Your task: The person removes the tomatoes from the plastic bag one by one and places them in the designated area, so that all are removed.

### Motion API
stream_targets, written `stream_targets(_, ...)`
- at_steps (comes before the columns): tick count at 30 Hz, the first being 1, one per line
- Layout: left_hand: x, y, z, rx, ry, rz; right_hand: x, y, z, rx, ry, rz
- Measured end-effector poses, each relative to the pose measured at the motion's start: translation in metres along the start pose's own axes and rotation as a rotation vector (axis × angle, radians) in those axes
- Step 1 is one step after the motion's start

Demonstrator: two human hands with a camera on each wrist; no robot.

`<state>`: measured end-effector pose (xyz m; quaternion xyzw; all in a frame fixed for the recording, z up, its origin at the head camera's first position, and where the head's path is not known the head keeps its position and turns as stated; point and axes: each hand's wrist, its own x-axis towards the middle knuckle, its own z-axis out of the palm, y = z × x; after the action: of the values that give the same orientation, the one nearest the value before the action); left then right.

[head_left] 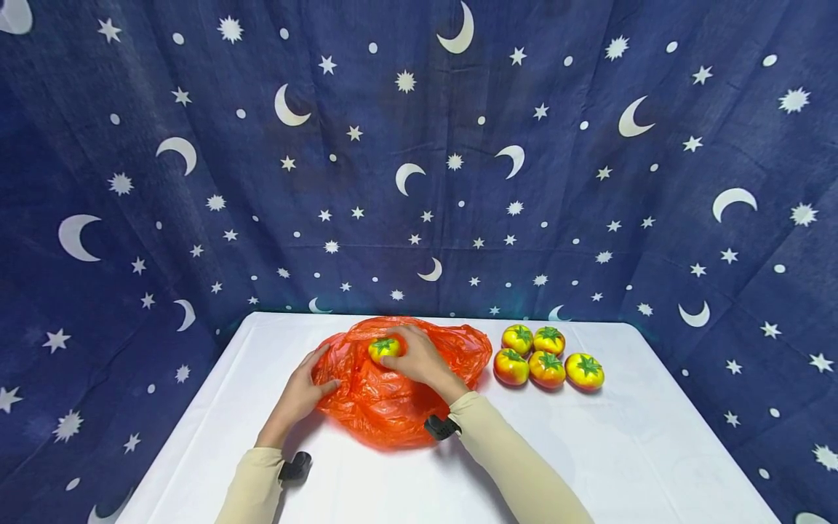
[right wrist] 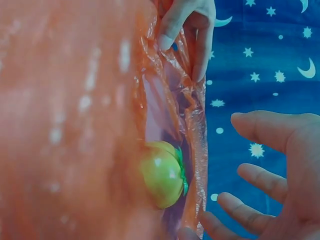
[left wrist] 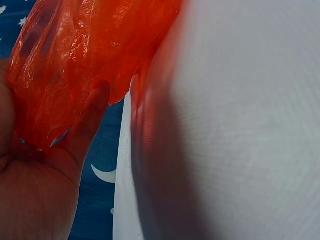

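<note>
A crinkled red plastic bag (head_left: pixel 386 407) lies on the white table. My left hand (head_left: pixel 308 389) grips its left side, with bag film between thumb and fingers. In the left wrist view, the left thumb (left wrist: pixel 92 120) presses against the film. A yellow-red tomato (head_left: pixel 381 350) with green leaves sits at the bag's opening. Over it is my right hand (head_left: pixel 419 358). The right wrist view shows the right hand's fingers (right wrist: pixel 267 182) spread and apart from the tomato (right wrist: pixel 162 175), while the left hand (right wrist: pixel 192 25) holds the bag's rim.
Several yellow-red tomatoes (head_left: pixel 546 369) with green leaves stand grouped on the table right of the bag. The white table (head_left: pixel 641 451) ends at a dark blue curtain (head_left: pixel 419 182) with moons and stars, which hangs behind and at both sides.
</note>
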<state>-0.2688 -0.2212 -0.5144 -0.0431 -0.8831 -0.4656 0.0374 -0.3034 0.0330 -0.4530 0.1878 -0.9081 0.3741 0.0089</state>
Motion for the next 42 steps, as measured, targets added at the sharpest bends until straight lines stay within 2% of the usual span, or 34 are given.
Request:
stream_targets(8, -0.001, 0.0, 0.0, 0.005, 0.008, 0.003, 0.013, 0.001, 0.009, 0.016, -0.029, 0.079)
stream_targets(15, -0.001, 0.002, 0.0, 0.012, 0.001, -0.006, 0.021, 0.002, 0.016, 0.05, -0.011, 0.121)
stream_targets(34, 0.0, 0.001, 0.002, 0.01, -0.003, 0.004, 0.034, 0.007, 0.038, 0.008, 0.011, 0.106)
stream_targets(42, -0.001, 0.001, 0.0, 0.016, -0.001, -0.004, 0.035, 0.007, 0.045, 0.011, -0.03, 0.146)
